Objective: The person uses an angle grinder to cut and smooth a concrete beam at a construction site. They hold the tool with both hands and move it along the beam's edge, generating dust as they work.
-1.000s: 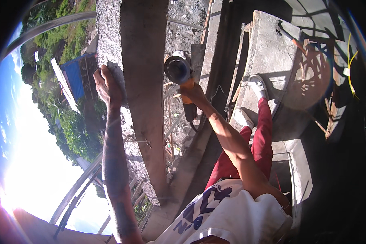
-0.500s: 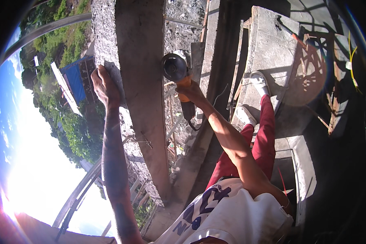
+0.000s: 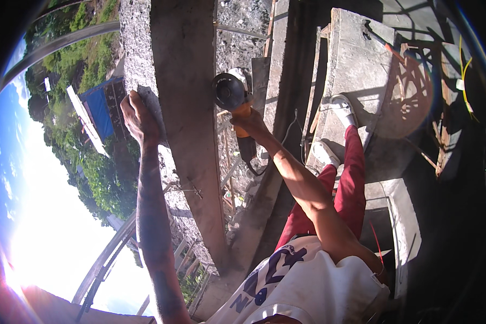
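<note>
My right hand is wrapped round the body of an orange and black angle grinder. The grinder's round dark disc sits close to the right edge of a long concrete beam; whether they touch I cannot tell. Its power cord hangs from the rear end. On the beam's rough, sunlit left side rests my left hand, its fingers curled against the concrete. The fingertips are partly hidden.
My shoes stand on a concrete slab at the right. A hammer-like tool with an orange handle lies there. Bent wires stick out of the beam. Beyond its left side are trees and a drop; rubble shows through a gap.
The grinder and my right hand have shifted very slightly to the left. The thin wire behind the grinder has moved a little. My left hand stays on the beam.
</note>
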